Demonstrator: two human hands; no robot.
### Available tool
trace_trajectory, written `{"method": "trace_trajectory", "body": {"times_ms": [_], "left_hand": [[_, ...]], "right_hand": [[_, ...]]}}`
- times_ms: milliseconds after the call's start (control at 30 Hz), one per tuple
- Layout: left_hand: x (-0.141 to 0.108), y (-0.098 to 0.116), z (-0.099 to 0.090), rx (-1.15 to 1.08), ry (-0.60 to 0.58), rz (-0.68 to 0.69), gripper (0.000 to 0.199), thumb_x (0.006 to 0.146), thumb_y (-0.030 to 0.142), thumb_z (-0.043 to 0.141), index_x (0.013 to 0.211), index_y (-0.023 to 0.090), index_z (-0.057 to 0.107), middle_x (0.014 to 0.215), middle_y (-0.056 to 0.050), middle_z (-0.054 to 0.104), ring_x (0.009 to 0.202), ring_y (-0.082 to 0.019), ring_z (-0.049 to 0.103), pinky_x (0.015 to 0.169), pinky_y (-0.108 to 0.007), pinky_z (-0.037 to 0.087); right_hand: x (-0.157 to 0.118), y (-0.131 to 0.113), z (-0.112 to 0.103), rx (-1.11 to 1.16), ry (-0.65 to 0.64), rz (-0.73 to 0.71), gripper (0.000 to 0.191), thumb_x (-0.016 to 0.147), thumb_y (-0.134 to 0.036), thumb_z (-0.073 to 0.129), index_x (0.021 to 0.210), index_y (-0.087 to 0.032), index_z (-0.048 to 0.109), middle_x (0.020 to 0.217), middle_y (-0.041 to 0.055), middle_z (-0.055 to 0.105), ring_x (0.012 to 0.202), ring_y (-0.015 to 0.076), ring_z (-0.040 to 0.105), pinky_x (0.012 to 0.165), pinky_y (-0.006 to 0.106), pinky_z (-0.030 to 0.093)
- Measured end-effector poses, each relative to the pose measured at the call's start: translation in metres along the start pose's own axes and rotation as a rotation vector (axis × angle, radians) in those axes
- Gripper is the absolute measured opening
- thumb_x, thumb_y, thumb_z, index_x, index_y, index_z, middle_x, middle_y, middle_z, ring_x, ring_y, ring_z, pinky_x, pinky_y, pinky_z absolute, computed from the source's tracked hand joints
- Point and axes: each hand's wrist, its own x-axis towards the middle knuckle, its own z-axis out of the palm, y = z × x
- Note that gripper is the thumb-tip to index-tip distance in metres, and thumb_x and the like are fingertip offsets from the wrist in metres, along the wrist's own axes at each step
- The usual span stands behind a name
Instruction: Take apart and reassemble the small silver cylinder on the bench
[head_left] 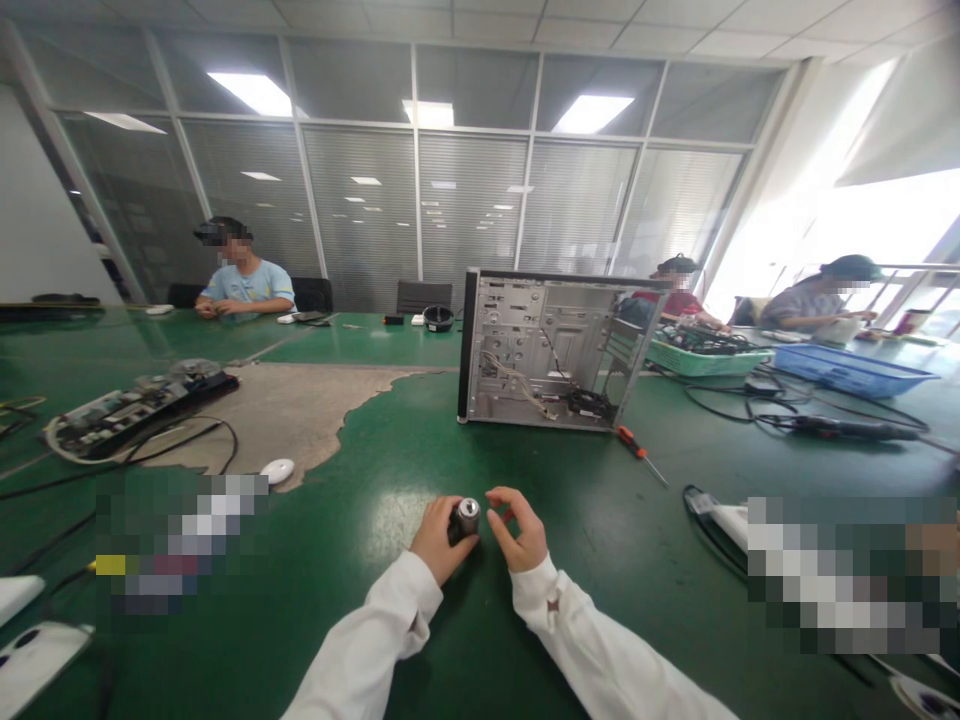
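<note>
My left hand [437, 540] is wrapped round a small dark cylinder [469, 515] with a silvery round top and a dark mark in it. The cylinder looks upright, low over the green table or standing on it; its exact kind I cannot tell. My right hand [520, 530] is just right of the cylinder, apart from it, with fingers curved and a gap between thumb and forefinger. Nothing shows in that hand. Beyond both hands stands an opened computer case [551, 350], its metal inside and cables showing. A screwdriver [637, 445] with an orange-black handle lies by its front right corner.
At the left, a long part with cables [146, 405] lies by a bare grey patch [292, 410] of the table. A green basket [705, 362], a blue basket [855, 372] and black cables [847, 428] are at the right. Several people sit across the table.
</note>
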Motion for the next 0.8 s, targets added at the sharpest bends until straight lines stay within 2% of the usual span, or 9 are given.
{"method": "trace_trajectory", "body": {"times_ms": [167,333,567,800], "left_hand": [[0.001,0.0,0.0,0.082,0.006,0.046,0.032,0.059,0.02,0.058,0.09,0.018,0.05,0.091,-0.006,0.052,0.09,-0.021,0.047,0.08,-0.038,0.038],[0.001,-0.001,0.0,0.093,0.002,0.039,0.03,0.059,0.019,0.057,0.088,0.018,0.049,0.09,-0.005,0.052,0.088,-0.021,0.047,0.078,-0.036,0.038],[0.0,0.001,0.001,0.1,0.003,0.038,0.025,0.062,0.02,0.056,0.086,0.017,0.049,0.087,-0.005,0.053,0.086,-0.021,0.047,0.077,-0.035,0.037],[-0.001,-0.003,0.003,0.1,-0.011,0.031,0.023,0.063,0.02,0.055,0.086,0.018,0.049,0.087,-0.004,0.052,0.087,-0.019,0.046,0.078,-0.034,0.036]], "right_hand": [[0.002,-0.002,0.003,-0.034,-0.029,-0.039,0.019,0.07,-0.023,0.047,0.086,-0.02,0.057,0.087,0.0065,0.056,0.078,0.0162,0.053,0.053,0.025,0.043],[0.01,-0.002,0.012,-0.051,-0.039,0.004,0.016,0.067,-0.023,0.051,0.081,-0.021,0.06,0.09,0.0062,0.055,0.083,0.0175,0.052,0.056,0.026,0.044],[0.015,-0.003,0.018,-0.064,-0.071,0.014,0.014,0.065,-0.021,0.053,0.077,-0.022,0.061,0.092,0.0054,0.054,0.087,0.0179,0.051,0.07,0.03,0.044],[0.014,-0.002,0.018,-0.077,-0.115,0.071,0.013,0.063,-0.019,0.053,0.073,-0.021,0.061,0.092,0.0054,0.054,0.088,0.0181,0.051,0.069,0.029,0.043]]}}
